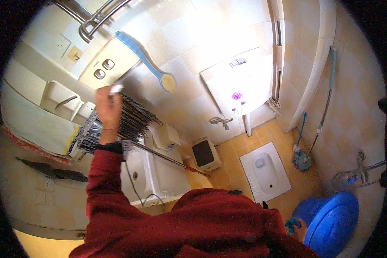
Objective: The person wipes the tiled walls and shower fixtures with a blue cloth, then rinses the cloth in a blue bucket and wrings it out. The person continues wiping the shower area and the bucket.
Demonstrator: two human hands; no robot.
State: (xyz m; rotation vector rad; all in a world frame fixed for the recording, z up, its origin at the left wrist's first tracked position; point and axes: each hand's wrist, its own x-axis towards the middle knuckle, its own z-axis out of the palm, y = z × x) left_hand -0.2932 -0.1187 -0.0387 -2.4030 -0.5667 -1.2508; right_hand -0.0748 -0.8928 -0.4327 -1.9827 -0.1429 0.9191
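My left hand (108, 104) is raised at the left, its fingers closed around a small white object (116, 89) that is blurred. Just behind it is a mop head with dark grey strands (137, 117), whose metal pole (167, 157) slants down to the right. A beige wall box (108, 66) with two square knobs is just above the hand. Low on the right, my right hand (300, 231) grips a blue-green thing (292, 225), possibly a cloth, beside a large blue plastic tub (333, 222). Part of that hand is hidden by my sleeve.
A blue long-handled brush (142, 56) hangs on the tiled wall near a white cistern (245, 74). A squat toilet (274, 174) lies in the floor. Around it are a white bin (214, 158), a toilet brush (301, 159) and a sink basin (135, 187). Another mop pole (325, 109) leans right.
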